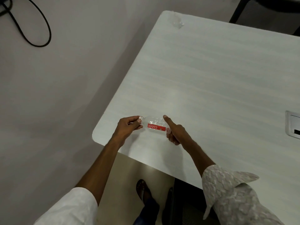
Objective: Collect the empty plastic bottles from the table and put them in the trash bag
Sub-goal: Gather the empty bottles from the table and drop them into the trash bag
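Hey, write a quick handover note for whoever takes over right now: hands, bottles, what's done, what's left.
Left hand: pinching the cap end of the bottle.
Right hand: gripping its base end, forefinger extended.
The bottle, crumpled with a red label, is held sideways over the table's near corner.
A second clear bottle lies at the far corner.
No trash bag in view.
Done: first bottle picked up.
Left: bag it, then fetch the far one.

Your one camera sat on your head and looked steeply down and forward, from standing height. It faced the near corner of the white table (211, 78), with the floor (56, 95) filling the left side. Your forearms reached in from the bottom edge, and your sandalled foot (143, 190) showed directly below.
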